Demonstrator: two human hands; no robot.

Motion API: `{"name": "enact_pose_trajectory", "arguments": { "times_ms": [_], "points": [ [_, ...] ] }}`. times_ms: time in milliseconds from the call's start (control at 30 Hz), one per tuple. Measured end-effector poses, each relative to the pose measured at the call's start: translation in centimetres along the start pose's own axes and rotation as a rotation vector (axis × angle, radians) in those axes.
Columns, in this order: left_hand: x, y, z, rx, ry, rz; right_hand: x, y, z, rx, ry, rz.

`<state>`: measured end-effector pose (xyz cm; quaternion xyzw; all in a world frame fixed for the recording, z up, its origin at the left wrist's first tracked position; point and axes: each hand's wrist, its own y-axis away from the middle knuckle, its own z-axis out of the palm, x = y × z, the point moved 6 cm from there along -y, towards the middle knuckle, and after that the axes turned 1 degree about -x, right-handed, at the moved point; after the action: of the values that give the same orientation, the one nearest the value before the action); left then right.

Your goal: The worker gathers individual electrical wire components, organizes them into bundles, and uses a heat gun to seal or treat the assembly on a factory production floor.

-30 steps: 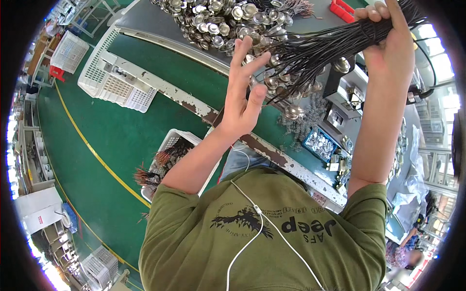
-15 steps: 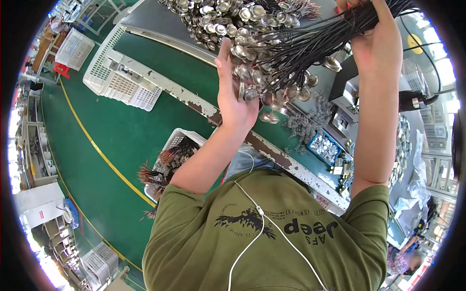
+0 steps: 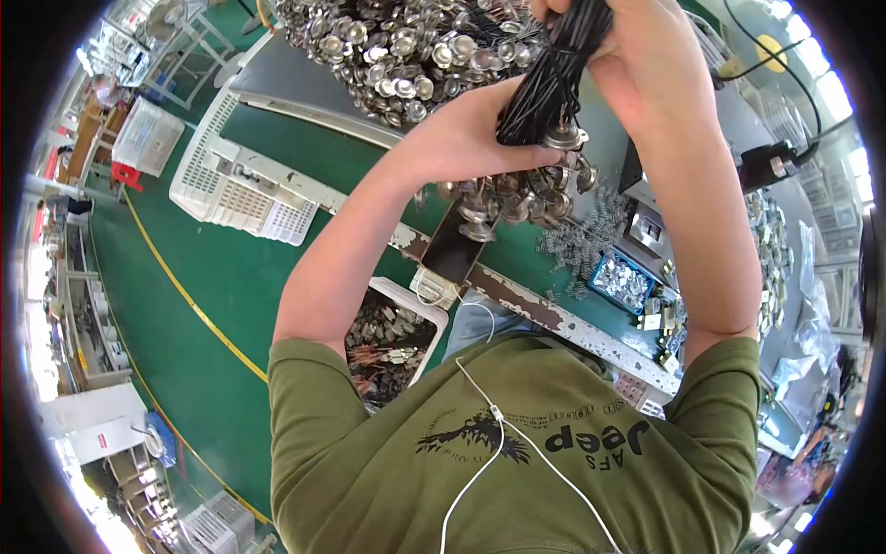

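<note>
A thick bundle of black cables [image 3: 543, 97] is held up between my two hands. My left hand [image 3: 482, 137] curls round its lower part, thumb laid across the front. Below that hand hang the cables' round silvery metal ends [image 3: 526, 201], shaped like small caps. My right hand [image 3: 637, 69] grips the bundle higher up; its fingertips are partly cut off by the top of the picture. Just left of the hands, a large heap of similar metal-ended cables [image 3: 397, 60] lies on a dark table [image 3: 295, 88].
Small metal springs [image 3: 583, 235] lie beside a blue tray [image 3: 620, 280] of metal parts, near a small machine [image 3: 649, 231]. A white crate [image 3: 441, 319] filled with cable pieces stands by my left side. A white perforated basket [image 3: 217, 198] is further left.
My left hand has gone from spread under the metal ends to wrapped round the cables. My right hand has moved left, and the bundle is gathered tighter and more upright.
</note>
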<state>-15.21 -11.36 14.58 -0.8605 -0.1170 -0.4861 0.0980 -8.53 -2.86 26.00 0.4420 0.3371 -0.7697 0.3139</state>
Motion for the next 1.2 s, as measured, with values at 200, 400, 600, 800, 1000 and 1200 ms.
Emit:
{"name": "enact_pose_trajectory", "arguments": {
  "times_ms": [200,400,600,800,1000,1200],
  "points": [
    [0.9,0.6,1.3,-0.135,0.277,0.264,-0.9,-2.4,-0.1,-0.341,-0.085,0.058],
    [0.8,0.6,2.4,-0.254,0.485,0.173,0.5,-5.5,-0.7,-0.695,-0.367,0.102],
    [0.5,1.2,-1.1,0.066,-0.039,0.022,-1.8,-4.0,-0.2,-0.100,-0.077,-0.056],
    [3.6,4.4,-1.1,0.594,-0.414,0.283,-3.7,-4.5,-1.9,0.116,0.042,-0.273],
    [3.4,3.3,0.2,0.726,-0.620,0.256,-4.6,-2.9,-0.5,0.206,0.117,-0.449],
    [3.2,3.1,-0.5,0.653,-0.331,0.135,-5.2,-2.5,0.0,0.216,0.146,-0.500]
  ]
}}
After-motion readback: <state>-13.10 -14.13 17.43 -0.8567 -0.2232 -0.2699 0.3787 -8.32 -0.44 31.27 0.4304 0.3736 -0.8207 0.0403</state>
